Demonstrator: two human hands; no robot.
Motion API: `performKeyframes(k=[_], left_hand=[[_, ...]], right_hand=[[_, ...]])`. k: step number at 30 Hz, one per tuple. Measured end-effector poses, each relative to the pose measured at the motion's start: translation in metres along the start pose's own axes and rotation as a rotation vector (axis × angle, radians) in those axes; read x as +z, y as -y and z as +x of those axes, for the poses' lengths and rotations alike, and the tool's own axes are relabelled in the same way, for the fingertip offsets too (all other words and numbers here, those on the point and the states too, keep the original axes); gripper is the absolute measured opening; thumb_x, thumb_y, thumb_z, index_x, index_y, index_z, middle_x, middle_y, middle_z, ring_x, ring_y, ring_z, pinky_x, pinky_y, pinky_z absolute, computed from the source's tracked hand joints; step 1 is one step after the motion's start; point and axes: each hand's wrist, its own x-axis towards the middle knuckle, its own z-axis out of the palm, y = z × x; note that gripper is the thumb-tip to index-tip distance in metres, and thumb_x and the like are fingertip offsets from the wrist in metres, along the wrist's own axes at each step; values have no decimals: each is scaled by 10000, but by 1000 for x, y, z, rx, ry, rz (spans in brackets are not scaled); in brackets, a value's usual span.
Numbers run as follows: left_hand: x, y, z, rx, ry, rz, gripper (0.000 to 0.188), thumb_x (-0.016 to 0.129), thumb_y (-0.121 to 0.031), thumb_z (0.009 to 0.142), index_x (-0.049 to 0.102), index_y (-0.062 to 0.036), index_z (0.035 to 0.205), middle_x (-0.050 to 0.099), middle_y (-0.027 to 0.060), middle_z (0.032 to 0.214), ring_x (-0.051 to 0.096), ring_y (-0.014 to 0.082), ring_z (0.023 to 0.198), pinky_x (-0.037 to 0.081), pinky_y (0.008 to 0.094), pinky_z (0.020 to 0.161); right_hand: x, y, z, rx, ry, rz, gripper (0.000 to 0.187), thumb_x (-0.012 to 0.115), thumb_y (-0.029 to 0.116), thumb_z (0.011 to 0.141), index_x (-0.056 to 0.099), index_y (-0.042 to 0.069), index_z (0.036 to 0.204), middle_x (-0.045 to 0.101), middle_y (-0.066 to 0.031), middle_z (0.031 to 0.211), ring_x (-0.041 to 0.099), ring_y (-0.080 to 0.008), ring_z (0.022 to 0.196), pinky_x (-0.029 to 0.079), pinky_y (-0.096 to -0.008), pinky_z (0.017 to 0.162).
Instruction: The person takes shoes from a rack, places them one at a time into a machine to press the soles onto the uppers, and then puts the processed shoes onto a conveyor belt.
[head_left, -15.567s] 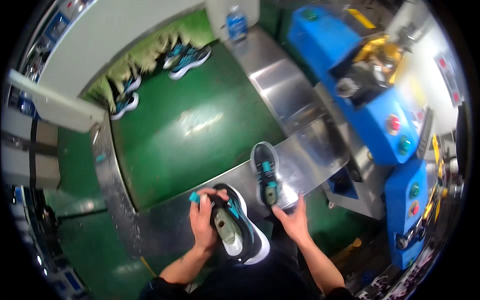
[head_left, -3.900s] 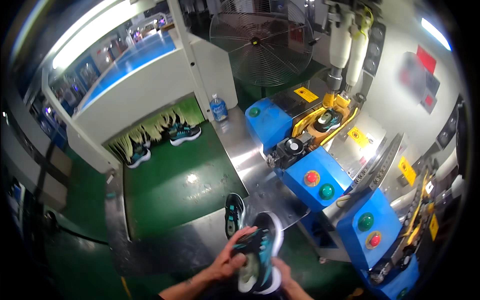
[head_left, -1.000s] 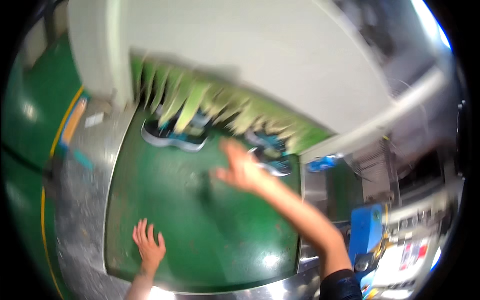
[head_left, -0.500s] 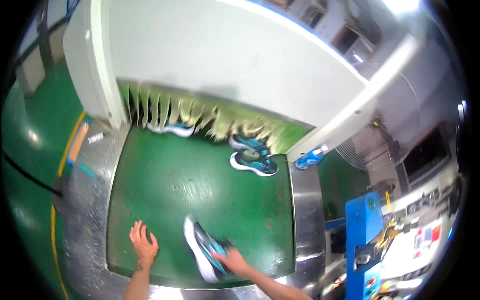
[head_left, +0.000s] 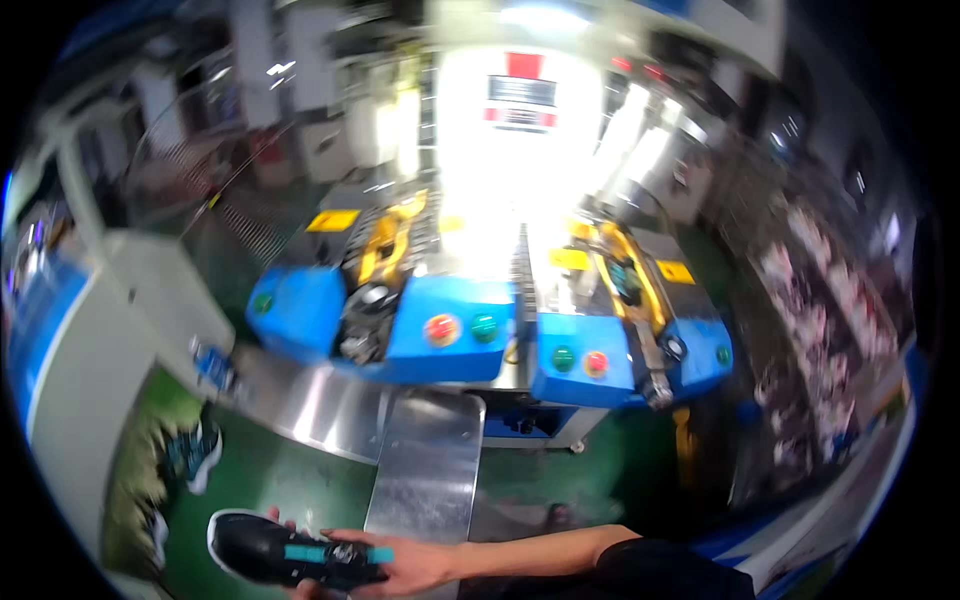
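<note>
A black sneaker (head_left: pixel 255 548) with teal trim and a white sole edge is held low at the left. My right hand (head_left: pixel 415 567) grips its heel end, the forearm reaching in from the right. Fingertips of my left hand (head_left: pixel 283 521) show along the shoe's far edge; the rest of that hand is mostly hidden beneath it. Other dark and teal sneakers (head_left: pixel 192 455) rest on the green belt (head_left: pixel 255 480), by the strip curtain (head_left: pixel 135 475) of the white machine housing (head_left: pixel 85 370).
Ahead stands a two-station machine with blue housings (head_left: pixel 450 325), red and green buttons and yellow clamps; one dark teal item sits in the right clamp (head_left: pixel 625 280). A metal plate (head_left: pixel 425 460) juts toward me. A blue bottle (head_left: pixel 213 365) stands left; shoe racks (head_left: pixel 810 320) right.
My view has swung right, from the curtained belt toward the blue machine. The sneaker has been lifted off the belt, and my left hand has come to it.
</note>
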Motion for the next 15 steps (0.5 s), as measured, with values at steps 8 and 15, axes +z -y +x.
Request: performKeyframes(k=[8,15], left_hand=[[204,156,-80,-552,181,455,410,548,-76,864,455,34,1248,535,135,1171,520,250,1054,410,373,934],[419,227,-34,-543,843,320,816,649,45,779,161,-84,1421,262,169,1452,286,267,1339,252,418,1088]], right_hand=[[-193,19,-243,339,-533,199,565,679,234,794,442,28,1264,524,-86,1172,482,-182,1099,393,-316,935],[-307,54,-428,336,-1581,622,591,626,166,726,396,19,1250,542,-127,1102,583,-229,934,508,-344,752]])
